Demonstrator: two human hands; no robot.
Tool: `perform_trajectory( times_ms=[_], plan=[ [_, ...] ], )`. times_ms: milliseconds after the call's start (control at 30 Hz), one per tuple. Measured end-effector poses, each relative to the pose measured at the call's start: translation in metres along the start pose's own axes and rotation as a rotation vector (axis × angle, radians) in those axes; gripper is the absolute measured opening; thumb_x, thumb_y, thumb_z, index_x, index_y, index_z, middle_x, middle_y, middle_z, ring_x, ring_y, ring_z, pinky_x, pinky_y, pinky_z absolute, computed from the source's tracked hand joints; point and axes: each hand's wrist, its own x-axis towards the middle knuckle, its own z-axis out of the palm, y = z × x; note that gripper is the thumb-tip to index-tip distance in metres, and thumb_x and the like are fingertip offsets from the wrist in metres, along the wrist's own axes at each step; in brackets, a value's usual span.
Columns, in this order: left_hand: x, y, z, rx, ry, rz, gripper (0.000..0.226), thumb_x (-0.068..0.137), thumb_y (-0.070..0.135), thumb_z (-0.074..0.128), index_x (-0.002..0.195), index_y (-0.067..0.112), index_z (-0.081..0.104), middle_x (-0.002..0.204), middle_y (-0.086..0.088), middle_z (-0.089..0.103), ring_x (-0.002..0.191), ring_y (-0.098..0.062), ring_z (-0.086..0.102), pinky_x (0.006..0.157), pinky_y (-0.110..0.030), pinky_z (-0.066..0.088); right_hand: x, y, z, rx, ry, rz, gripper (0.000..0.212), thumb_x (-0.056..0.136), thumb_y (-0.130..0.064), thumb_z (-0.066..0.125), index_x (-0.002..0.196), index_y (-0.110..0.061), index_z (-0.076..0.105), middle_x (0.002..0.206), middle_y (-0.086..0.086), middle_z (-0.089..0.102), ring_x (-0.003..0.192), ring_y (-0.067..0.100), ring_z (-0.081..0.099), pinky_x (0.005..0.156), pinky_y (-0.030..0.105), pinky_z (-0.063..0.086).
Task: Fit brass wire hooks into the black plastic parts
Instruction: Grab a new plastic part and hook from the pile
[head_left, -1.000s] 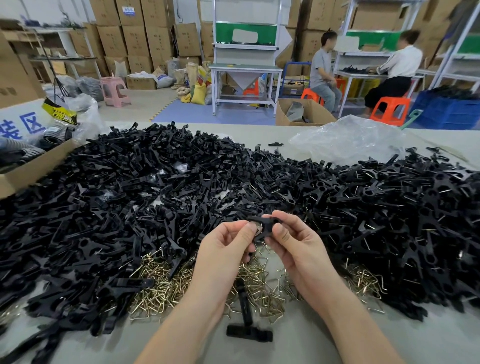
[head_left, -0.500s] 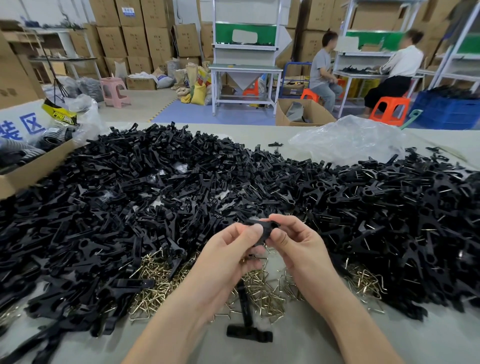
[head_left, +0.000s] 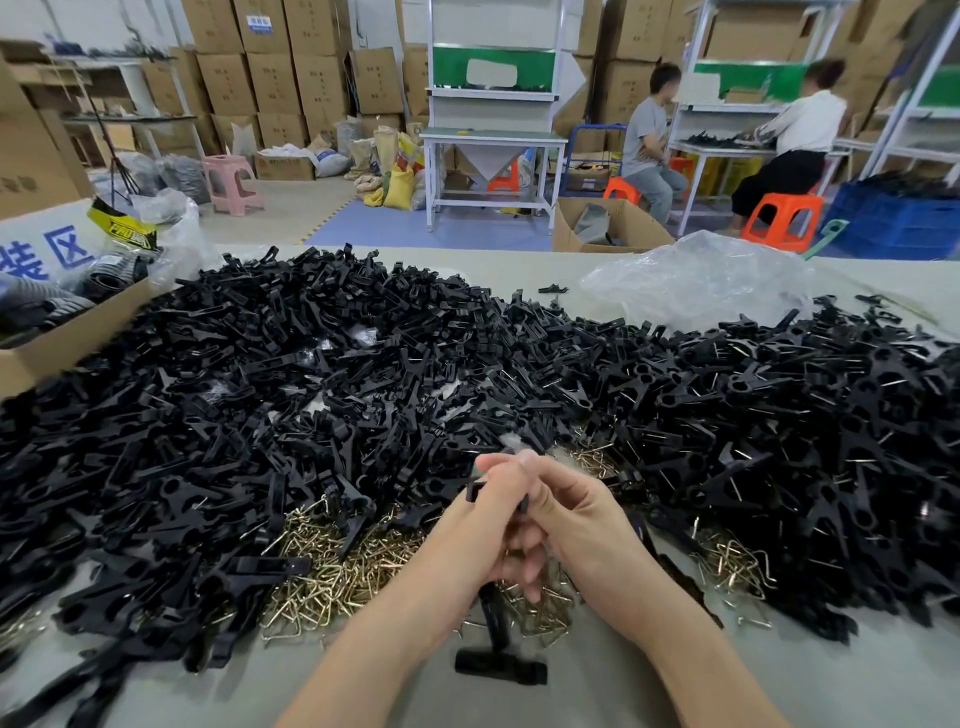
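A sign (head_left: 49, 254) at left reads 装区 in blue. The left hand (head_left: 480, 530) and right hand (head_left: 582, 519) meet, both curled round 1 black part (head_left: 474, 491), over the brass hooks (head_left: 332, 577) beside the heap (head_left: 311, 389) of parts. 2 people (head_left: 649, 135) sit behind.

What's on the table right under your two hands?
Brass wire hooks and a black T-shaped part show below. The left hand and right hand, gripping a black plastic part, cover what lies directly beneath.
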Motion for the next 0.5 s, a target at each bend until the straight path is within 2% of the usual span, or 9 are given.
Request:
perform_trajectory(
  times_ms=[67, 133, 233, 400, 500],
  plan=[
    [-0.0004, -0.0014, -0.0021, 0.035, 0.069, 0.019, 0.075, 0.074, 0.074, 0.059, 0.089, 0.001, 0.062, 0.055, 0.001, 0.043, 0.047, -0.016, 0.046, 0.053, -0.03, 0.05, 0.0001, -0.0013, 0.0034, -0.002, 0.003, -0.011, 0.045, 0.092, -0.042, 0.061, 0.123, -0.009, 0.068, 0.063, 0.004, 0.059, 0.053, 0.017, 0.063, 0.046, 0.028, 0.053],
    [-0.0005, -0.0008, -0.002, 0.094, 0.131, 0.037, 0.069, 0.073, 0.076, 0.057, 0.079, 0.007, 0.059, 0.052, 0.001, 0.041, 0.043, -0.015, 0.045, 0.056, -0.032, 0.05, 0.0001, -0.0027, 0.0063, -0.006, 0.003, -0.02, 0.044, 0.095, -0.039, 0.057, 0.123, -0.006, 0.067, 0.064, 0.004, 0.061, 0.057, 0.018, 0.066, 0.049, 0.027, 0.053],
    [0.0002, 0.0011, -0.0012, 0.196, 0.197, 0.063, 0.065, 0.076, 0.072, 0.051, 0.07, 0.008, 0.058, 0.048, 0.004, 0.038, 0.042, -0.015, 0.044, 0.057, -0.033, 0.048, 0.0014, -0.0022, 0.0066, -0.021, -0.008, -0.051, 0.034, 0.101, -0.033, 0.055, 0.126, -0.014, 0.067, 0.075, 0.009, 0.065, 0.063, 0.021, 0.067, 0.057, 0.029, 0.054],
    [-0.0023, 0.0051, -0.0006, 0.27, 0.205, 0.105, 0.051, 0.079, 0.068, 0.043, 0.062, 0.025, 0.065, 0.046, 0.008, 0.039, 0.043, -0.013, 0.042, 0.056, -0.034, 0.045, 0.0049, 0.0011, 0.003, 0.012, -0.034, -0.059, 0.033, 0.1, -0.02, 0.054, 0.131, -0.02, 0.065, 0.11, 0.021, 0.069, 0.07, 0.027, 0.065, 0.066, 0.041, 0.055],
    [-0.0029, 0.0043, -0.0003, 0.239, 0.21, 0.11, 0.047, 0.083, 0.066, 0.045, 0.055, 0.033, 0.062, 0.045, 0.009, 0.038, 0.042, -0.012, 0.04, 0.054, -0.034, 0.044, 0.0035, -0.0004, 0.0028, -0.014, -0.044, -0.042, 0.037, 0.096, -0.013, 0.054, 0.131, -0.02, 0.065, 0.107, 0.016, 0.07, 0.073, 0.026, 0.065, 0.07, 0.041, 0.056]
  ],
)
